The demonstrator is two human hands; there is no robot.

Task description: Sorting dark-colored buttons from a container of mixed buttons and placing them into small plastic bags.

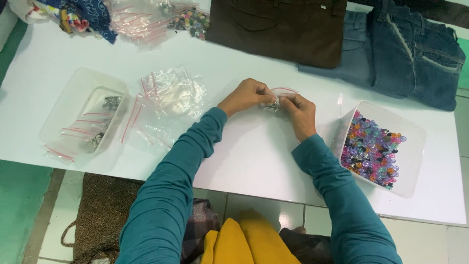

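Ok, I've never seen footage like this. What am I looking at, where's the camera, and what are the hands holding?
There is one picture, from a camera on a person's head, looking down at their own two bare hands in teal sleeves. The left hand and right hand together pinch a small clear bag with a red strip; its contents are too small to tell. On the white table sit a tub of coloured buttons to the right, a clear tub with small bags to the left, loose bags beside it, and brown trousers and jeans at the far edge.
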